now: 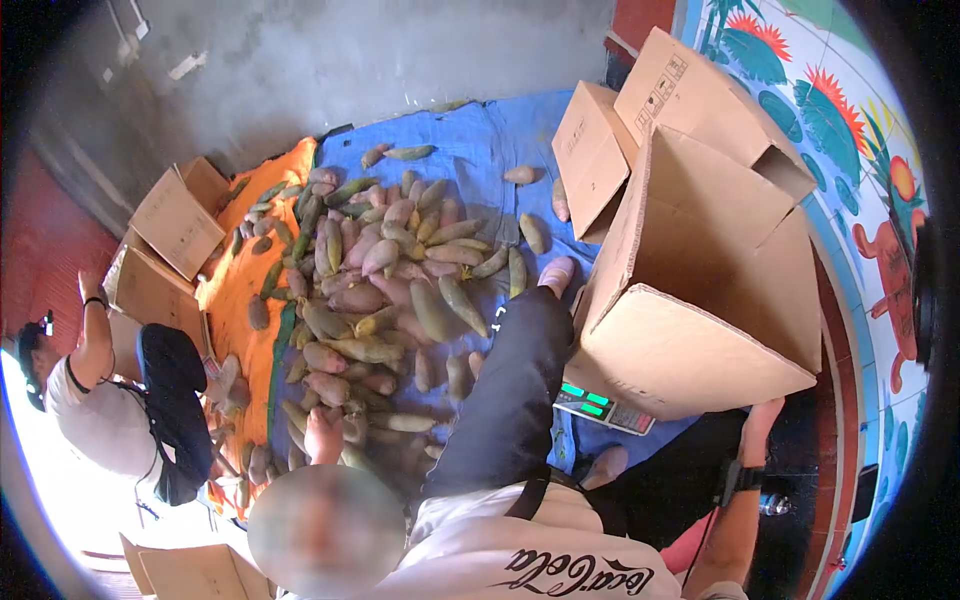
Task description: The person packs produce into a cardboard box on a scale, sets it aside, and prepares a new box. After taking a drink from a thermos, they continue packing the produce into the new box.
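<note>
At the lower right corner of a large open cardboard box [690, 345], my right hand [761, 425] grips its edge. The box stands tilted on a digital scale [605, 408] with lit green displays. My left hand [323, 436] is down at the near edge of a heap of sweet potatoes [380, 257], pinkish and greenish. Its fingers look curled, but what they hold is hidden among the sweet potatoes. A blurred patch covers the area just below that hand. The part of the box's inside that shows holds nothing visible.
More cardboard boxes [590, 150] stand behind the large one, by a painted tile wall [770, 60]. A blue tarp [455, 125] and an orange sheet [235, 295] cover the floor. At left, a person [110, 420] crouches beside other cartons [175, 225].
</note>
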Tool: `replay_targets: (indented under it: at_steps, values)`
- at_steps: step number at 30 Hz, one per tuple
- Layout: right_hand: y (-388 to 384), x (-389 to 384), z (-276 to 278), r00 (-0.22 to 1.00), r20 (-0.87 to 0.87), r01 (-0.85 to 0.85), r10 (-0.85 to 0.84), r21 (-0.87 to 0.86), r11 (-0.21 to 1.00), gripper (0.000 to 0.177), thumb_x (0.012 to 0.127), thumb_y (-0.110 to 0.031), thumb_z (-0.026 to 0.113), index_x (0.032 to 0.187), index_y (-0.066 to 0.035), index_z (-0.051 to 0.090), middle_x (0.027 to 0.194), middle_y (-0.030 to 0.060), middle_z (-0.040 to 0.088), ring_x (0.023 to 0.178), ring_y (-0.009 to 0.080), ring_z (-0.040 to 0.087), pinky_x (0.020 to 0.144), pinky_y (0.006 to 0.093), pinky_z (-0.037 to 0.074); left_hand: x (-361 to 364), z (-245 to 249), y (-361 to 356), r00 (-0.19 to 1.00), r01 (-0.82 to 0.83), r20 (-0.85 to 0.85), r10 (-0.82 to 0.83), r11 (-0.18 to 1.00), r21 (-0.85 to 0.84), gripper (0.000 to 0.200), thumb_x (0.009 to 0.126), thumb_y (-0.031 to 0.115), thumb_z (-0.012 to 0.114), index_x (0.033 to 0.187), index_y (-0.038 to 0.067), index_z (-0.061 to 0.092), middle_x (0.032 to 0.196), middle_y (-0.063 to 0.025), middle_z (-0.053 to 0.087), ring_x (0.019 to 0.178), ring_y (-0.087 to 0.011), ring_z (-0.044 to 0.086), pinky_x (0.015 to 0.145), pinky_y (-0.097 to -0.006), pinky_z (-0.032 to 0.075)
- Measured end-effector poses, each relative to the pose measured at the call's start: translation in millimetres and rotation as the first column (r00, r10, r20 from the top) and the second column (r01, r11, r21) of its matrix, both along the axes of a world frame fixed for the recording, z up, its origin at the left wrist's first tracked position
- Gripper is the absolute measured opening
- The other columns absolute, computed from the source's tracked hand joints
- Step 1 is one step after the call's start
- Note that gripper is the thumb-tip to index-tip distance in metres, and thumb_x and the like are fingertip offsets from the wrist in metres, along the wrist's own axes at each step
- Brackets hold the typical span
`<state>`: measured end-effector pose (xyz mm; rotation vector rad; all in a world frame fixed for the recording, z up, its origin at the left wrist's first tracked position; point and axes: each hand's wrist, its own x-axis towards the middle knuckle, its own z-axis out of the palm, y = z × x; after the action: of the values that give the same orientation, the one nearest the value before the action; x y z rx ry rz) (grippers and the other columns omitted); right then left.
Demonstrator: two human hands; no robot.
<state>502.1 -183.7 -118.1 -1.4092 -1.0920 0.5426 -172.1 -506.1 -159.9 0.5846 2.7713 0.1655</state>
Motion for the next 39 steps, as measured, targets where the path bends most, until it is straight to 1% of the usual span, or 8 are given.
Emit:
replay_targets:
  at_steps: [3, 5, 7, 13, 19, 25, 33, 39]
  values:
    - [-1, 3, -7, 0.998, -0.005, -0.059, 0.059, 0.021, 0.998, 0.028, 0.089, -0.013, 0.051, 0.109, 0.005, 0.056, 0.105, 0.0093, 0.060, 0.093, 0.0167, 0.056, 0.081, 0.0274, 0.044, -2, 15, 41, 0.967, 0.194, -0.225, -0.118, 0.913, 0.358, 0.045, 0.077, 0.021, 0.064, 0.112, -0.002, 0.046, 0.104, -0.0193, 0.056, 0.097, -0.0311, 0.056, 0.083, -0.0395, 0.045]
    - [1, 8, -13, 0.997, -0.007, -0.079, 0.079, 0.019, 0.997, 0.027, 0.089, -0.012, 0.050, 0.109, 0.005, 0.056, 0.105, 0.0086, 0.060, 0.093, 0.0159, 0.056, 0.081, 0.0268, 0.044, 13, 51, 82, 0.987, 0.121, -0.025, -0.159, 0.630, 0.767, 0.045, 0.076, 0.017, 0.067, 0.112, -0.002, 0.046, 0.102, -0.0149, 0.056, 0.093, -0.0243, 0.055, 0.082, -0.0348, 0.044]
    - [0, 8, -11, 0.996, -0.008, -0.093, 0.094, 0.016, 0.995, 0.026, 0.089, -0.010, 0.049, 0.109, 0.005, 0.056, 0.104, 0.0078, 0.060, 0.092, 0.0151, 0.055, 0.081, 0.0262, 0.043, 48, 96, 123, 0.977, 0.007, 0.070, -0.199, 0.360, 0.933, 0.040, 0.080, 0.014, 0.065, 0.111, 0.000, 0.045, 0.100, -0.0092, 0.054, 0.090, -0.0173, 0.052, 0.081, -0.0296, 0.043]
    - [-4, -1, -8, 0.994, -0.019, -0.109, 0.111, 0.085, 0.990, 0.025, 0.090, -0.008, 0.046, 0.110, 0.004, 0.055, 0.102, 0.0069, 0.060, 0.093, 0.0148, 0.054, 0.082, 0.0257, 0.042, 159, 224, 201, 0.838, -0.036, -0.026, -0.545, -0.103, 0.994, 0.035, 0.084, 0.005, 0.058, 0.115, 0.003, 0.044, 0.104, -0.0052, 0.052, 0.094, -0.0116, 0.049, 0.081, -0.0256, 0.042]
    - [-10, -6, -2, 0.983, -0.024, -0.179, 0.181, 0.042, 0.983, 0.026, 0.092, -0.011, 0.046, 0.114, 0.001, 0.053, 0.088, 0.0007, 0.057, 0.070, 0.0063, 0.049, 0.060, 0.0205, 0.040, 235, 256, 256, 0.616, 0.094, -0.295, -0.730, -0.303, 0.948, 0.041, 0.080, 0.006, 0.064, 0.116, 0.004, 0.045, 0.107, -0.0075, 0.053, 0.097, -0.0160, 0.051, 0.083, -0.0300, 0.043]
    - [-14, -12, 5, 0.969, -0.087, -0.224, 0.229, 0.069, 0.972, 0.026, 0.092, -0.011, 0.046, 0.114, 0.001, 0.052, 0.086, -0.0002, 0.056, 0.066, 0.0052, 0.046, 0.056, 0.0200, 0.038, 273, 254, 289, 0.379, 0.719, -0.653, -0.655, -0.236, 0.654, 0.043, 0.073, 0.016, 0.070, 0.109, 0.003, 0.050, 0.098, -0.0152, 0.056, 0.090, -0.0317, 0.055, 0.091, -0.0440, 0.038]
    - [-26, -28, 33, 0.966, 0.145, -0.212, 0.215, -0.041, 0.976, 0.027, 0.089, -0.008, 0.046, 0.112, 0.003, 0.054, 0.104, 0.0097, 0.060, 0.096, 0.0164, 0.055, 0.084, 0.0279, 0.042, 280, 237, 299, 0.375, 0.836, -0.740, -0.558, -0.141, 0.530, 0.023, 0.071, 0.005, 0.064, 0.094, 0.008, 0.059, 0.094, -0.0063, 0.061, 0.094, -0.0249, 0.056, 0.099, -0.0502, 0.029]
    - [-17, -29, 12, 0.938, 0.329, -0.175, 0.108, 0.180, 0.968, 0.029, 0.086, -0.010, 0.048, 0.110, 0.006, 0.053, 0.101, 0.0143, 0.062, 0.095, 0.0225, 0.057, 0.085, 0.0320, 0.042, 257, 223, 297, 0.555, 0.749, -0.649, -0.520, -0.028, 0.662, 0.053, 0.076, 0.018, 0.064, 0.121, -0.001, 0.042, 0.120, -0.0219, 0.044, 0.106, -0.0357, 0.047, 0.096, -0.0460, 0.033]
